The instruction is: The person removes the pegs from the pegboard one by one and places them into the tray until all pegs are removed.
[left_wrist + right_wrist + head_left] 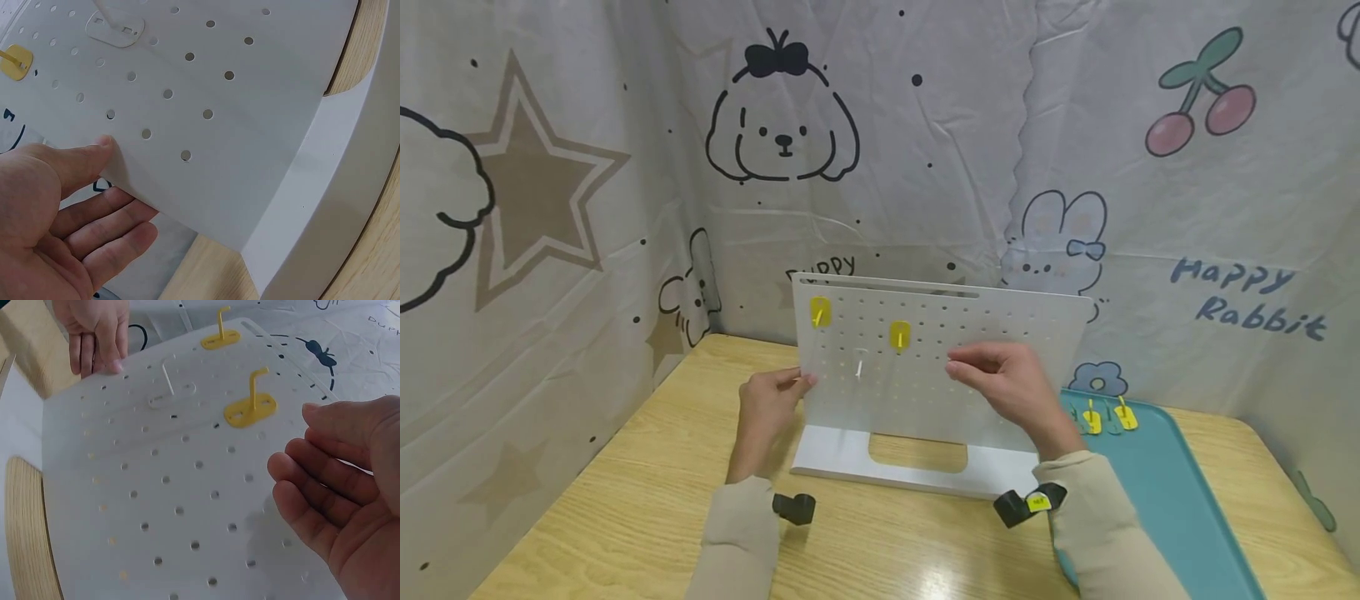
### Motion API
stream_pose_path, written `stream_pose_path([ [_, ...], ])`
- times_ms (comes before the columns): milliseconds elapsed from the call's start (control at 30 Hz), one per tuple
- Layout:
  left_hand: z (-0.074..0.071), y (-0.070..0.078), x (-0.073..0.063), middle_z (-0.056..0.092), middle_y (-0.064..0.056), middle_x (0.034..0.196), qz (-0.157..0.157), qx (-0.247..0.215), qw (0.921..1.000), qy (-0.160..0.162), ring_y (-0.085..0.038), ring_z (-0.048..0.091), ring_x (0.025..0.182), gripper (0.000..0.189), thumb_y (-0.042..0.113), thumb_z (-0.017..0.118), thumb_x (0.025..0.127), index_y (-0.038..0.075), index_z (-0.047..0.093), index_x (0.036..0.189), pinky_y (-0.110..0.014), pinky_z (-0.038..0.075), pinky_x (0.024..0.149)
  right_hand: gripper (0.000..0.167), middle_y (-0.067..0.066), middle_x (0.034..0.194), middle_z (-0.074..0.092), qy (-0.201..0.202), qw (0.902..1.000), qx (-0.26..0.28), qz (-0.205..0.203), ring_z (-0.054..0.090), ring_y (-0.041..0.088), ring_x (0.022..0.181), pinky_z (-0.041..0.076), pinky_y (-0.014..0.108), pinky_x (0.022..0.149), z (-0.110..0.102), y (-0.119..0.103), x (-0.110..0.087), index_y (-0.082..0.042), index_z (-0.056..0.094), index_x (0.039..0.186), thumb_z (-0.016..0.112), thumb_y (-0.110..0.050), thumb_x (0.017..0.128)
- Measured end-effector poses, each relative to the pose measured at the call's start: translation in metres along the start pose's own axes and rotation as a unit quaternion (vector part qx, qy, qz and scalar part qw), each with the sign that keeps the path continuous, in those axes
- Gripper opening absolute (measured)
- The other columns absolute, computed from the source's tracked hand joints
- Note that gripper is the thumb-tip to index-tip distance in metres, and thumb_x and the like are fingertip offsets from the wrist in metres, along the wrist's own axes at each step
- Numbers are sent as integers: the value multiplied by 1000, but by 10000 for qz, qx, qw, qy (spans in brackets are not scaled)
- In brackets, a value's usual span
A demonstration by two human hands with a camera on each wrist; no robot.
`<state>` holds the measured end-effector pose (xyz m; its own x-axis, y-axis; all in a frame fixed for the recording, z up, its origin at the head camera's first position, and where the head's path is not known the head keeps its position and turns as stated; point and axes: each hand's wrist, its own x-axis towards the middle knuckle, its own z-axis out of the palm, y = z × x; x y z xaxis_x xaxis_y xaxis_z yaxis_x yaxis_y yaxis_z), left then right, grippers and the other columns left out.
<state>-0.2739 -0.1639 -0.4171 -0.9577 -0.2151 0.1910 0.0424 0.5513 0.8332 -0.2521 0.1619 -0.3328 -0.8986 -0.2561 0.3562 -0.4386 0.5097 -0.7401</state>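
Note:
A white pegboard (pixel 917 400) stands upright on its base. My left hand (pixel 770 406) grips its left edge, the thumb (pixel 94 156) on the front face and the other fingers behind the edge. My right hand (pixel 1011 385) hovers before the board, fingers loosely bent; in the right wrist view nothing shows between thumb and fingertips. On the board sit one yellow hook (pixel 821 312) at the upper left, a second yellow hook (pixel 900 335) further right, and a white hook (pixel 860 367) lower between them.
A teal tray (pixel 1157 492) lies to the right, partly beneath the right forearm. Near its far edge are yellow hooks (pixel 1125 414) and green hooks (pixel 1112 419). Printed cloth (pixel 925 150) hangs behind and beside the wooden table (pixel 647 492).

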Motion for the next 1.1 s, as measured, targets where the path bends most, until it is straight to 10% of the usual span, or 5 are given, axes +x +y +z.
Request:
stream_pose_path([
  [1100, 0, 2, -1, 73, -16, 108, 81, -19, 9999, 74, -33, 69, 98, 32, 27, 73, 95, 7, 73, 119, -34, 50, 67, 10, 6, 89, 75, 492, 9958, 509, -578, 68, 15, 74, 54, 29, 63, 55, -17, 34, -2, 79, 94, 79, -9, 87],
])
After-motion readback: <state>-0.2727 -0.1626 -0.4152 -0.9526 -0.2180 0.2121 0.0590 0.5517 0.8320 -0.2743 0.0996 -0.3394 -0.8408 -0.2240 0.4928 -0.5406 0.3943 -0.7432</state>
